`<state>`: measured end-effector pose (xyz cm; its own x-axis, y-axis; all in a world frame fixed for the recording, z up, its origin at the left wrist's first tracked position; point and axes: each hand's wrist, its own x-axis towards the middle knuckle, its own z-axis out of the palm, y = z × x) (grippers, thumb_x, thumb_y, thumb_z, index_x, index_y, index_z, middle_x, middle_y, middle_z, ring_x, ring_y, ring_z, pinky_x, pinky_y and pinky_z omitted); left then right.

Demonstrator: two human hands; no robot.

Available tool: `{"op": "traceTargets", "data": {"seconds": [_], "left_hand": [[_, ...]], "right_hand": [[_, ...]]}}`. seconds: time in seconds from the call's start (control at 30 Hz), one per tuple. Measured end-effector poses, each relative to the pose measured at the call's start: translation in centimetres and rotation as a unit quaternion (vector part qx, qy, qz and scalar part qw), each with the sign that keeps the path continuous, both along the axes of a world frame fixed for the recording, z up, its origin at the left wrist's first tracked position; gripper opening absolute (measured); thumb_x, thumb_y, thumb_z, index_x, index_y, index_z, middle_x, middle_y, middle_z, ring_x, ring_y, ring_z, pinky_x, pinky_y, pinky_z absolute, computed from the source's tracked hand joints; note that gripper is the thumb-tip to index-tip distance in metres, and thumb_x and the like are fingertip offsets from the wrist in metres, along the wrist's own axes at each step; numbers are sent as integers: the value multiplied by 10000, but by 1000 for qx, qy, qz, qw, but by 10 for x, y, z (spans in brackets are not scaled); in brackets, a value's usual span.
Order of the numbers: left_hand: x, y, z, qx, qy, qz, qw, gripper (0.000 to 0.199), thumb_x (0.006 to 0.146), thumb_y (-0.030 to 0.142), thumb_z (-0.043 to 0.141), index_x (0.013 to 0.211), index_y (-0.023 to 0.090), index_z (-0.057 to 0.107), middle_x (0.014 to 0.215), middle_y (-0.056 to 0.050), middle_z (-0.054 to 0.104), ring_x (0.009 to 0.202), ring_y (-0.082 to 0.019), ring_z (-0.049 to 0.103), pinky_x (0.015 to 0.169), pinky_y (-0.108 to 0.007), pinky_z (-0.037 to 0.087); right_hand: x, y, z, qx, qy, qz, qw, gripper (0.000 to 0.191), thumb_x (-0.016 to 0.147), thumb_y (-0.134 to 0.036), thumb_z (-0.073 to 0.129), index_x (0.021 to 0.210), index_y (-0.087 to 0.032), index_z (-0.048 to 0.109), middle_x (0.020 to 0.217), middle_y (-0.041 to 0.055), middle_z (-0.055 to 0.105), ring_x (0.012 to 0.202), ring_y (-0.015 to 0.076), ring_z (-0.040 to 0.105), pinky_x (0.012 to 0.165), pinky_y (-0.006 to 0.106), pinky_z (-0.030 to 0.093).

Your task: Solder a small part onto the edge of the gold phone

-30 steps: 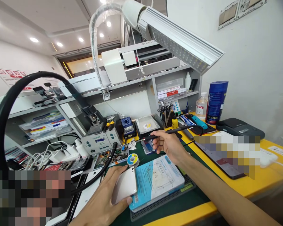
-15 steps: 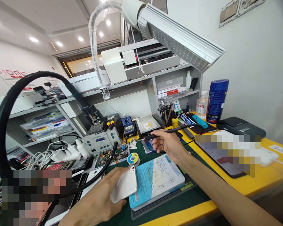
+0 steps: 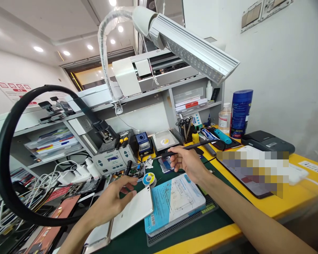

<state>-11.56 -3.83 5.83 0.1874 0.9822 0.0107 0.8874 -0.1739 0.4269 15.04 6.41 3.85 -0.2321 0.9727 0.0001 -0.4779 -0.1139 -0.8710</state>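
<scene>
In my right hand (image 3: 188, 162) is a black pen-like soldering iron (image 3: 172, 152), its tip pointing left over the green mat (image 3: 214, 183). My left hand (image 3: 116, 197) has its thumb and fingers apart, over the upper left side of a white phone-like panel (image 3: 135, 211); nothing shows between them. The panel lies against the left edge of a blue and white box (image 3: 175, 203). A second pale, framed piece (image 3: 99, 234) is below my left wrist. A solder spool (image 3: 149, 179) stands just above the panel.
A thick black hose (image 3: 2, 155) loops on the left above stacked phone parts (image 3: 55, 215). Behind are a grey control station (image 3: 112, 160) and a blue iron stand (image 3: 143, 143). A large phone (image 3: 243, 176) lies on the right; an LED lamp (image 3: 196, 46) hangs overhead.
My left hand has let go of the white panel and moved up and left, fingers now apart. The panel now lies flat. My right hand keeps the iron almost in place.
</scene>
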Motion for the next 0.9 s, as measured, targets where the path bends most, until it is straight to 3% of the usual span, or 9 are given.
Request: {"op": "traceTargets", "data": {"seconds": [0.13,0.2,0.4,0.5,0.67,0.8,0.9], "left_hand": [[14,33,-2,6,15,12,1000,493,1024,493,383,1315,160,602,1027,-86,736,829,-248,687,718,-340,498],[17,49,-5,-26,28,1,999,496,998,519,473,1295,145,607,859,-49,707,726,-219,665,650,-331,500],[21,82,-7,-125,64,-38,989,328,954,410,644,1168,162,657,1090,-56,704,911,-215,697,803,-411,588],[21,89,-7,-164,53,-32,985,309,956,388,648,1163,158,659,1102,-56,703,912,-216,701,787,-399,598],[19,89,-17,-174,-14,-1,985,277,940,360,666,1128,160,629,962,-24,662,714,-138,642,573,-266,549],[14,85,-29,-149,-100,-3,984,339,787,478,737,920,185,629,726,44,516,648,-149,550,428,-207,455],[9,85,-37,-124,-153,4,980,436,673,605,765,807,203,661,680,27,564,625,-167,546,409,-215,444]], "right_hand": [[0,1,2,-10,-7,-9,1000,126,838,-209,706,752,-122,677,580,26,664,444,126,612,360,196,475],[0,3,2,-19,-14,-18,1000,132,858,-189,687,747,-121,662,574,18,656,437,122,607,357,195,468],[-2,10,-2,-33,-42,-29,998,168,975,-236,642,849,-125,646,625,-46,624,463,84,586,396,174,454],[-2,11,-1,-37,-49,-24,998,182,992,-266,634,877,-126,644,654,-50,619,477,78,581,407,173,453],[-2,11,0,-44,-56,-26,997,192,1006,-304,615,942,-127,649,710,-37,629,498,76,574,425,179,459],[-3,12,-1,-48,-56,-29,997,221,1009,-337,611,958,-127,658,730,-30,647,503,78,582,455,196,492],[-4,15,-2,-40,-41,-31,998,219,991,-326,631,902,-128,662,649,-41,651,452,83,590,409,186,473]]}}
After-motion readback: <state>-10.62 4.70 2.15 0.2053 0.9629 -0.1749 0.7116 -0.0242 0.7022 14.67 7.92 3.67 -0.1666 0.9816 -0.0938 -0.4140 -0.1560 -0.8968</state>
